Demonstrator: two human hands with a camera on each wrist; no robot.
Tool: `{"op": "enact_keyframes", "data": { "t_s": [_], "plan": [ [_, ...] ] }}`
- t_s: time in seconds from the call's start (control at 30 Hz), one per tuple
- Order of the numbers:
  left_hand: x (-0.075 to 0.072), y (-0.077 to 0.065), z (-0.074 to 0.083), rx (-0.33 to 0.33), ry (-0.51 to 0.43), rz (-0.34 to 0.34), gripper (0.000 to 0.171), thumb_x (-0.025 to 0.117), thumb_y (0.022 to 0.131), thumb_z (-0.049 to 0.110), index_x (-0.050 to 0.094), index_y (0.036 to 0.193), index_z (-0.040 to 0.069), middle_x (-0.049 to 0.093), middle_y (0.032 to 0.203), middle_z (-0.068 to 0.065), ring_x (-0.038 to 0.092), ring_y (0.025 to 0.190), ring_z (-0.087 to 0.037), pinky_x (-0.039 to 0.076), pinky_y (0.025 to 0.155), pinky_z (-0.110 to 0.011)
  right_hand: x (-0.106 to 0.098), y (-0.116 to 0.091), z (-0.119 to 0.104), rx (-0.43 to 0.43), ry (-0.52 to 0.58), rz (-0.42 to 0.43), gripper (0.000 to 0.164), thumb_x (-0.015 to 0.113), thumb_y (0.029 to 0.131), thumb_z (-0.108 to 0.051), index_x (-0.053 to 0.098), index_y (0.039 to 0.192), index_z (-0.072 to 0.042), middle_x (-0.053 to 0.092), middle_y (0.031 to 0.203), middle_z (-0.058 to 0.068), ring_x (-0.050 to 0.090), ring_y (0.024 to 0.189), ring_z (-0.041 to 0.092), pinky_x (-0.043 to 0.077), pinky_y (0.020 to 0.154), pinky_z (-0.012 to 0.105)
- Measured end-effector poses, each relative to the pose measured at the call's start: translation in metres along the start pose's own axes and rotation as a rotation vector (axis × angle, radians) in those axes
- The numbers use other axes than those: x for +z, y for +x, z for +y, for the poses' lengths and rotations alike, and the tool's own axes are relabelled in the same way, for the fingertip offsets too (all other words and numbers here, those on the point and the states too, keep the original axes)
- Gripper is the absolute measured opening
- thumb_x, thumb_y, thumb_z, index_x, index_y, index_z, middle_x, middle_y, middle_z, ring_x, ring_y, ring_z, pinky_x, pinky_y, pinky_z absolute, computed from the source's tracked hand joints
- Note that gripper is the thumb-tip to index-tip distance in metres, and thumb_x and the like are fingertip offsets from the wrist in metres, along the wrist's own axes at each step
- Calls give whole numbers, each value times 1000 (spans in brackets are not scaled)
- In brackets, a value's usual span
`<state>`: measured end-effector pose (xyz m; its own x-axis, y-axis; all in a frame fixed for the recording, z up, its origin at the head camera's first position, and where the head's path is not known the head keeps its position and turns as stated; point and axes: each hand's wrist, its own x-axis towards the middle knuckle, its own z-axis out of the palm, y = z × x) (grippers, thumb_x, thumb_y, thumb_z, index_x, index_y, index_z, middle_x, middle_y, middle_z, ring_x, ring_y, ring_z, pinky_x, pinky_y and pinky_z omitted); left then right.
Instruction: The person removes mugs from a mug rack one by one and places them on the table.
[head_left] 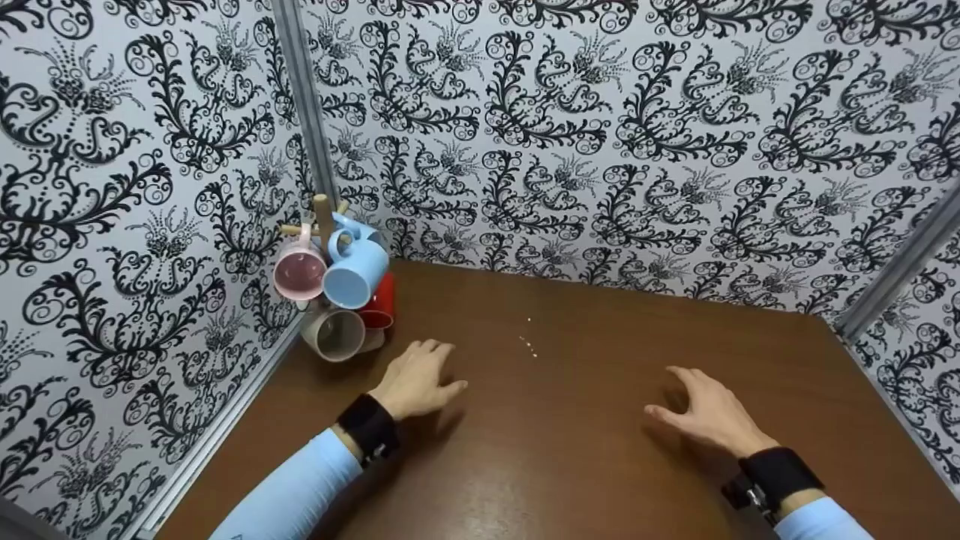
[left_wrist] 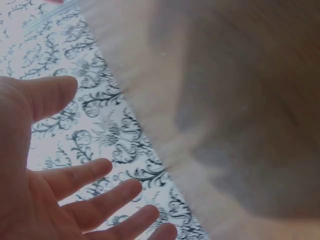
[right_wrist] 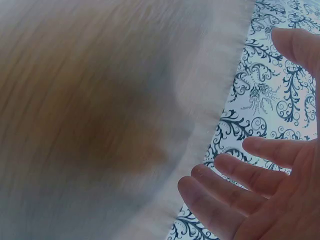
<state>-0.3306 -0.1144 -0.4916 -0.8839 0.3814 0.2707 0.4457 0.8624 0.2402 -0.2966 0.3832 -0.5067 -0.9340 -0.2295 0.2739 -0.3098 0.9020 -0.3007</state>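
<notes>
My left hand (head_left: 414, 381) hovers palm down over the brown table, its fingers loosely spread and holding nothing. Just beyond it, at the back left corner, mugs hang on a wooden mug stand (head_left: 322, 217): a pink mug (head_left: 300, 271), a light blue mug (head_left: 357, 271) with a second blue one partly hidden behind, a red mug (head_left: 381, 306) and a pale grey mug (head_left: 334, 334). Over the right side of the table is my right hand (head_left: 709, 412), fingers apart and nothing in it. Both wrist views show the relaxed fingers (left_wrist: 107, 202) with no object against them.
A brown wooden table (head_left: 570, 435) fills the lower view. Small white specks (head_left: 529, 345) lie near its middle. Patterned white and black walls (head_left: 555, 135) close off the back and sides, joined by metal corner strips (head_left: 304, 97).
</notes>
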Motion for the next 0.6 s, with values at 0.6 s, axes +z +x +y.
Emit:
{"op": "enact_keyframes", "data": {
  "t_s": [0.6],
  "plan": [
    [-62,2,11,7,33,13,67,74,92,55,64,141,10,67,136,-13,60,123,-33,52,101,-52,-3,4,-12,-28,51,-4,89,81,86,-60,57,145,2,62,139,30,59,126,53,46,103,70]
  ]
}}
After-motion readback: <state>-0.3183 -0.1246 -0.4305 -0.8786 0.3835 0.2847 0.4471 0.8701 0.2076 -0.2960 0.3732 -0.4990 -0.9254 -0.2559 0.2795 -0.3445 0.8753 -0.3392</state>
